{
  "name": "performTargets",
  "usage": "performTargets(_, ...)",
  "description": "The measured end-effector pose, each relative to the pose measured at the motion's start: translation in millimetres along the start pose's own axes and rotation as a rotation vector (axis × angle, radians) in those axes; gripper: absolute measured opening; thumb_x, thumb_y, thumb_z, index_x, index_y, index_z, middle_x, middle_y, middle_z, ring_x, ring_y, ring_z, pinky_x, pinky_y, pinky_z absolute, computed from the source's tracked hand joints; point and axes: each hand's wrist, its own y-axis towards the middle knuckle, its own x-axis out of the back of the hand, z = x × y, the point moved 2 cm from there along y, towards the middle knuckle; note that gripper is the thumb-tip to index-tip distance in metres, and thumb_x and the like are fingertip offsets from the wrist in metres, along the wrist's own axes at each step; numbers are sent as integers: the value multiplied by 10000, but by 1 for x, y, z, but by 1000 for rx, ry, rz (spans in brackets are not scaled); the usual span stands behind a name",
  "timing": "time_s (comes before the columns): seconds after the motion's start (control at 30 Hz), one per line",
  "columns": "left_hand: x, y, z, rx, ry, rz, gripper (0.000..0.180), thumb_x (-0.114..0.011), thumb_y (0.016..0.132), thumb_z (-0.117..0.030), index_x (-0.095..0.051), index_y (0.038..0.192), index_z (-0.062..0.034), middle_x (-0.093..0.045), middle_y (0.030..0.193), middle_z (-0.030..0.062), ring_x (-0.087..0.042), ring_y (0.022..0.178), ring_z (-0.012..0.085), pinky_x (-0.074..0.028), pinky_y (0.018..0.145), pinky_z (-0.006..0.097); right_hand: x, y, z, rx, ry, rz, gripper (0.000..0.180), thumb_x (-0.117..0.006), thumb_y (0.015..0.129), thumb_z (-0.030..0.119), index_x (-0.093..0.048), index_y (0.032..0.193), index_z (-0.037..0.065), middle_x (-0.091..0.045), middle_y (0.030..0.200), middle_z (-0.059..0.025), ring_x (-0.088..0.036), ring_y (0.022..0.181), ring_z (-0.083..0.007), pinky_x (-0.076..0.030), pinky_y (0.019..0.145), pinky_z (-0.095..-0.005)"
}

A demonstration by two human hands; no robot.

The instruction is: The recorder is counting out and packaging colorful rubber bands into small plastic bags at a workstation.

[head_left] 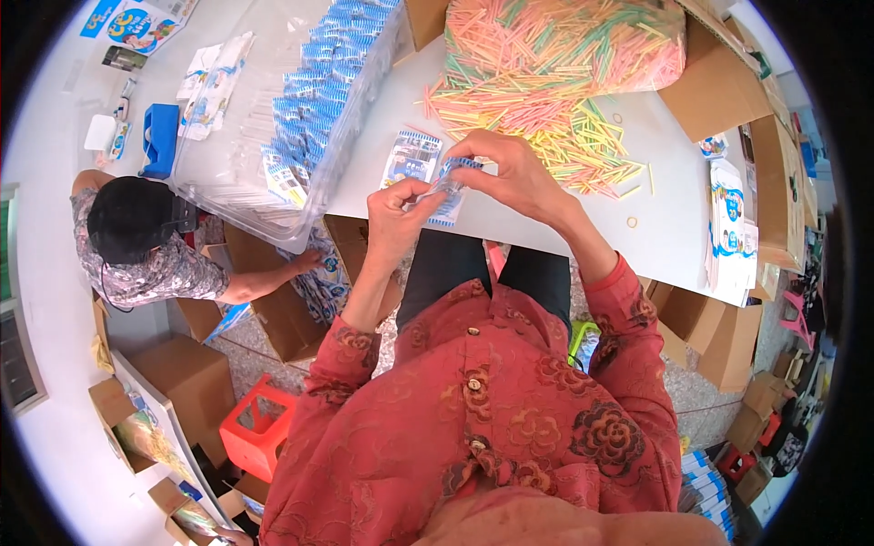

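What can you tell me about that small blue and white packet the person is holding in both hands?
The packet is a small flat pouch of thin, glossy film, white with blue print. It is held just above the near edge of the white table, tilted. The left hand pinches its left end, and the right hand grips its top from above, so fingers hide much of it. Whether it is sealed cannot be told. A similar packet lies flat on the table just behind it.

Your red shirt (pixel 492 409) with a dark woven flower pattern, round pale buttons (pixel 472 385) down the front toward six o'clock, long sleeves (pixel 628 318) pushed up your forearms, dark trousers (pixel 482 273) at twelve o'clock above the shirt.
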Motion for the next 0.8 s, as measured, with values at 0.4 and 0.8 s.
performTargets(0.4,-14,-9,-5,-19,-191,-141,85,-733,769,11,-648,764,2,-602,693,-43,-490,626,10,-385,547,180,13,-22,34,8,-86,-94,307,-709,745,-1,-632,1038,53,-613,940,-62,-556,663,-140,-468,593,-254)
performTargets(0.8,-19,-15,-10,-113,-40,-132,125,-749,733,31,-630,733,-3,-602,665,-12,-515,612,28,-410,547,194,6,-39,33,109,-309,-165,264,-700,747,11,-629,994,70,-589,1026,-70,-623,812,-215,-505,643,-299)
